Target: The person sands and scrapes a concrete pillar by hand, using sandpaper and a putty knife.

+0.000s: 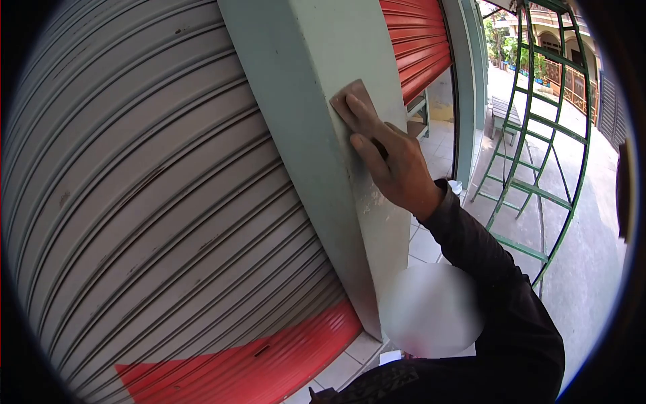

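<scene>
My right hand [393, 151] reaches up from the lower right in a long dark sleeve [481, 246]. Its fingers press a small, flat brownish piece, perhaps sandpaper [355, 101], against the face of a pale green pillar [330, 40]. The piece lies near the pillar's edge, and part of it is hidden under the fingers. Light scuffed patches mark the pillar below the hand. My left hand is out of view.
A grey roller shutter [155, 188] with a red lower part [249, 363] stands left of the pillar. A raised red shutter [420, 47] is beyond it. To the right are a green metal frame [528, 188] and a bench [505, 118]. A blurred round patch covers the lower middle.
</scene>
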`<state>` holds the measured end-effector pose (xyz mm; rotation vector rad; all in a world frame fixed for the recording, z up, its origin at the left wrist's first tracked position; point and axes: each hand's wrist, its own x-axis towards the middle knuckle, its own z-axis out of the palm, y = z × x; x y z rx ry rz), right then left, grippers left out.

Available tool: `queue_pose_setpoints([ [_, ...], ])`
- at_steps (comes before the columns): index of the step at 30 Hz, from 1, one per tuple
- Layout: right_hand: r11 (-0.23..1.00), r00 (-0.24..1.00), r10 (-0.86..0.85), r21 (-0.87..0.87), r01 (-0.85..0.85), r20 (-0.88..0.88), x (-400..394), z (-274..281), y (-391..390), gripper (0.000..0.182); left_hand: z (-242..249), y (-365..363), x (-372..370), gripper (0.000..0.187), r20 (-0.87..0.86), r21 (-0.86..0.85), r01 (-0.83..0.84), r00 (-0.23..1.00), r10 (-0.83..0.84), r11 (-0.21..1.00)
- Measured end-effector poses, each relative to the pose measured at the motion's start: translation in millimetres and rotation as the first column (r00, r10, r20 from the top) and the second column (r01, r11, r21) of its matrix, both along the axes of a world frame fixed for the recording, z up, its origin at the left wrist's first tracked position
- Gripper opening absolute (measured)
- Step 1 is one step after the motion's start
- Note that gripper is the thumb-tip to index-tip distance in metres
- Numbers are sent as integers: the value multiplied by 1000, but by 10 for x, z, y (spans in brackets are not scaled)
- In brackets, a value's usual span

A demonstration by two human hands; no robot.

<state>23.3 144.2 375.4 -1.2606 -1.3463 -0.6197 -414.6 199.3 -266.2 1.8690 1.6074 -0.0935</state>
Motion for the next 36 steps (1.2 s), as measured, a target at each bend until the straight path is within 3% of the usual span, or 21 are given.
queue_pose_setpoints([
  [2,995,999,28,93,-30,19,22,102,107,56,-13,7,-7,91,-6,-7,-12,1000,12,1000],
  [4,999,996,33,32,-31,-77,-58,-175,76,57,-22,27,-12,92,1,-6,-18,1000,18,1000],
  [6,995,973,-15,-96,-7,-230,-267,-690,-68,58,-34,8,-60,94,0,-5,-22,1000,22,1000],
  [7,997,954,-15,-79,-9,-300,-380,-1107,-57,58,-42,-5,-107,94,0,-5,-23,1000,23,1000],
  [10,959,810,-68,-261,-108,-583,-840,-2063,-241,58,-74,-45,-316,96,-19,-1,-26,999,26,1000],
  [12,983,848,-88,-185,-12,-523,-791,-2295,-173,60,-132,-48,-441,97,-30,8,-28,999,28,1000],
  [14,964,655,-101,-237,-123,-749,-581,-1919,-198,60,-140,-85,-567,98,-40,9,-31,999,32,999],
  [16,977,465,-27,-122,-177,-885,-339,-1601,-189,60,-158,-143,-732,99,-51,9,-35,998,35,999],
  [18,969,398,-5,-103,-226,-917,-478,-1600,-209,59,-175,-148,-785,100,-57,10,-40,998,40,999],
  [19,966,371,9,-88,-244,-929,-506,-1605,-206,59,-174,-141,-804,101,-59,9,-42,997,43,999],
  [21,982,562,5,-102,-160,-827,-553,-2041,-94,61,-185,-138,-848,102,-59,5,-55,997,55,998],
  [28,945,169,78,19,-328,-983,-449,-1612,-217,61,-241,-207,-1089,106,-80,-2,-87,993,87,996],
  [32,934,191,50,-22,-357,-980,-666,-1681,-291,62,-280,-275,-1202,108,-91,-18,-108,990,106,994],
  [36,940,102,102,62,-336,-990,-427,-1563,-238,63,-344,-351,-1391,110,-93,-3,-126,988,125,992],
])
